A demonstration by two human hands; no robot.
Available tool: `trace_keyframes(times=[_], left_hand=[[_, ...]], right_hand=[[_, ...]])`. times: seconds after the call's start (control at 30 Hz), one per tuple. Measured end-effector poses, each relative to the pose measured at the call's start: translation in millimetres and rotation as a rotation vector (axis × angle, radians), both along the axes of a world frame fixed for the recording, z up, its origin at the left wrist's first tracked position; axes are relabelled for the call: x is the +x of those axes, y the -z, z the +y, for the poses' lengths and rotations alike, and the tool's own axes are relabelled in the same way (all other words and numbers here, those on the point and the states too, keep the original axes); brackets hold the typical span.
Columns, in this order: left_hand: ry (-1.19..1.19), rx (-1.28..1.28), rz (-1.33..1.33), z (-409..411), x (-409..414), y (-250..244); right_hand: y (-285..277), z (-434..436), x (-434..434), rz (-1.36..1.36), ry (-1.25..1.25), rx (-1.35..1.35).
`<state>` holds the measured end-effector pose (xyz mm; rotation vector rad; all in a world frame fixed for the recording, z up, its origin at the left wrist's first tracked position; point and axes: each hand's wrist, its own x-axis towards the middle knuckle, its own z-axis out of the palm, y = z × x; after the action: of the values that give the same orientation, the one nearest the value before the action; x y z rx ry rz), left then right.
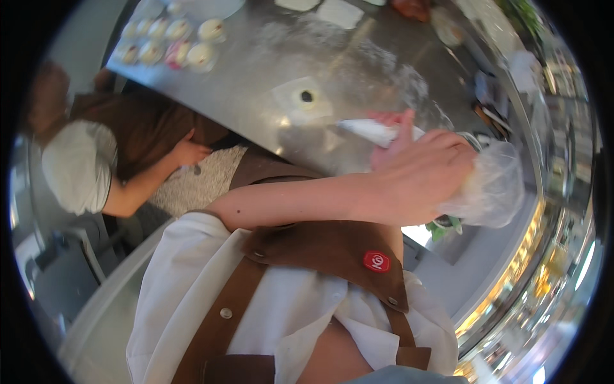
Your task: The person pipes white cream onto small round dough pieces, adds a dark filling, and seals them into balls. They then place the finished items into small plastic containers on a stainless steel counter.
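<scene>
A piping bag with white contents is held in both my hands above the steel worktop. My right hand wraps around its lower part, with the tip pointing left. My left hand reaches across my chest and grips the bag farther back. Clear crumpled plastic, seemingly the bag's upper end, bulges out past that hand. Left of the tip, a thin pale square sheet lies on the metal. On it sits a pale yellowish round with a dark filling or lump in the middle; its material is unclear.
Several round cream-coloured pastries stand at the worktop's far left, one with pink on it. White sheets lie at the back, near floury smears. At left, a co-worker's hand rests beside the table edge. Dark-handled tools lie at right.
</scene>
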<state>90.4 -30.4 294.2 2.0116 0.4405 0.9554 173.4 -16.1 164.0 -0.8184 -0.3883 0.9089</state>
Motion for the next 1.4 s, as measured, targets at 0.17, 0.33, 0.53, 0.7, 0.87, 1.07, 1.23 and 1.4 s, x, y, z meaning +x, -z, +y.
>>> trace_keyframes(times=[0.17, 0.33, 0.53, 0.7, 0.87, 1.07, 1.23, 1.4], left_hand=[[-0.108, -0.267, 0.119, 13.9, -59.7, 45.3], [-0.7, -0.669, 0.055, 41.5, -162.2, 187.2], [-1.273, 0.034, 0.499, 86.2, -226.7, 293.6], [-1.455, 0.093, 0.721, 86.8, -205.4, 299.7], [-1.462, 0.083, 0.77, 82.9, -202.3, 302.0], [-1.456, 0.072, 0.778, 81.5, -201.2, 301.2], [-1.453, 0.065, 0.779, 79.5, -201.0, 298.4], [-1.447, 0.069, 0.783, 79.5, -201.1, 297.7]], right_hand=[[21.0, 15.9, 8.6, 0.131, 0.027, -0.209], [53.5, 52.8, -8.2, 0.012, 0.08, -0.281], [58.1, 83.6, -37.0, -0.076, 0.081, -0.29], [60.3, 86.2, -47.4, -0.107, 0.097, -0.313], [62.2, 85.0, -49.6, -0.125, 0.101, -0.318], [55.0, 85.6, -51.1, -0.176, 0.116, -0.318], [55.0, 89.3, -47.0, -0.218, 0.127, -0.327], [57.3, 97.9, -45.2, -0.257, 0.136, -0.307]])
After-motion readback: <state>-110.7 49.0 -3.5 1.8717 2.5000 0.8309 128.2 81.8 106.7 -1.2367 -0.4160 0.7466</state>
